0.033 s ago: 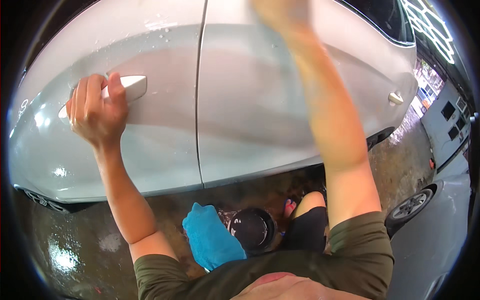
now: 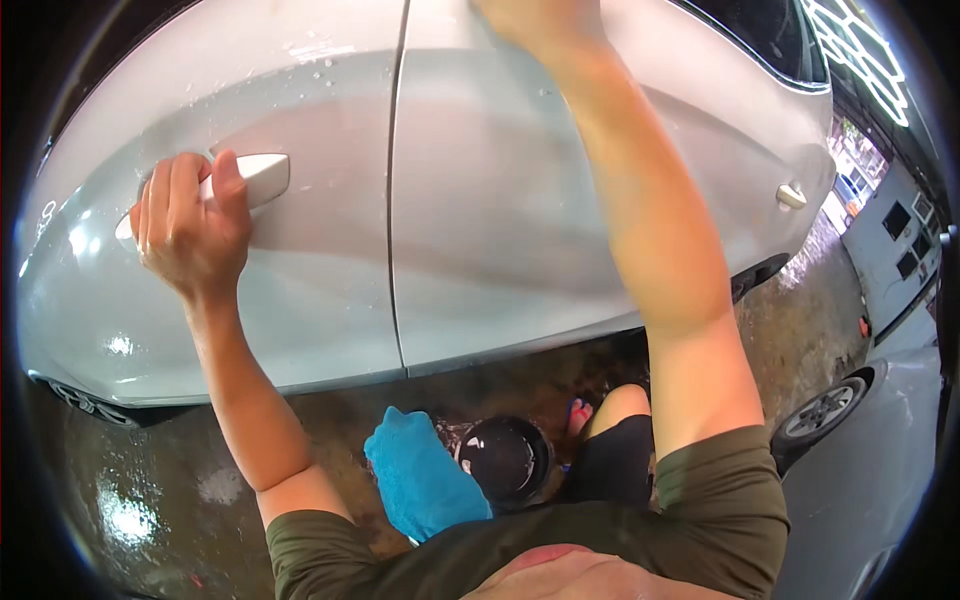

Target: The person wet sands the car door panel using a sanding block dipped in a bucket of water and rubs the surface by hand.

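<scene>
The side of a wet silver-white car (image 2: 480, 200), beaded with water drops, fills the upper part of the head view. My left hand (image 2: 195, 220) is closed around a white door handle (image 2: 265, 177), fingers hooked behind it and thumb over the front. Higher up, across the dark seam between the two doors, my right arm reaches over the panel. My right hand (image 2: 545, 25) is at the top edge, its fingers cut off by the frame. Whether it holds anything is hidden.
Below the car, a blue towel (image 2: 425, 470) lies beside a black bucket (image 2: 540, 465). The floor (image 2: 220, 490) is wet and shiny. Another silver car (image 2: 860, 470) stands at the lower right. A second door handle (image 2: 791, 197) sits far right on the first car.
My right hand and forearm have shifted a little to the left on the door panel. My left hand keeps its grip on the handle.
</scene>
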Demonstrator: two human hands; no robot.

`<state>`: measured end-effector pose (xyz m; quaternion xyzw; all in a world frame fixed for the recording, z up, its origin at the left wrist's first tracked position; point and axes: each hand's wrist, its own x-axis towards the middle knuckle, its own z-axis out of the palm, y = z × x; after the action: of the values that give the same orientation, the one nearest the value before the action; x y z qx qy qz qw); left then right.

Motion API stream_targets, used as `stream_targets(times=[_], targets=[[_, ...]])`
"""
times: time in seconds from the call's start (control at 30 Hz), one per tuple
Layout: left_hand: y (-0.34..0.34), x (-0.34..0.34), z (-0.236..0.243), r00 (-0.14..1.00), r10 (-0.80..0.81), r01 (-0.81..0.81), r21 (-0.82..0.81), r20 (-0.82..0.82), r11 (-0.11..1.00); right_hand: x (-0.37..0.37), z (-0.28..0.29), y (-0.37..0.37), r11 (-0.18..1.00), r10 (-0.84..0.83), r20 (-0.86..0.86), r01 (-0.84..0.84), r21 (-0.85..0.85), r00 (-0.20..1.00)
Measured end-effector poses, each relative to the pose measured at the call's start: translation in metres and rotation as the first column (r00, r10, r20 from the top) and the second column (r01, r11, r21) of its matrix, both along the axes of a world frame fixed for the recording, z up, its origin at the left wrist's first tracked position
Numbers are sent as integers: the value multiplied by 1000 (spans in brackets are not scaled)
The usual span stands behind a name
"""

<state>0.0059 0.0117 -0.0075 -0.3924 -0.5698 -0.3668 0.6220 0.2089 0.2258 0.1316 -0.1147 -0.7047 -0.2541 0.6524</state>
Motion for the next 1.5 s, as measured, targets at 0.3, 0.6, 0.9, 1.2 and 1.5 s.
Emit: stream_targets(times=[0.3, 0.6, 0.9, 1.2, 1.5], targets=[[0, 2, 1, 1000, 7, -6, -21, 23, 1000, 17, 15, 4, 945, 170, 38, -152, -289, 985], [-6, 39, 17, 965, -69, 99, -108, 253, 989, 189, -56, 60, 925, 29, -278, -132, -357, 960], [118, 147, 95, 992, -21, 80, -496, 124, 865, 227, -492, -120, -146, 435, -376, -347, -926, 818], [199, 250, 109, 978, -44, 139, -481, 203, 865, 306, -601, -157, -766, 233, -285, -5, -643, 930], [160, 199, 85, 958, -265, 180, -490, -109, 853, 291, -632, -146, -745, 282, -386, -53, -665, 878]])
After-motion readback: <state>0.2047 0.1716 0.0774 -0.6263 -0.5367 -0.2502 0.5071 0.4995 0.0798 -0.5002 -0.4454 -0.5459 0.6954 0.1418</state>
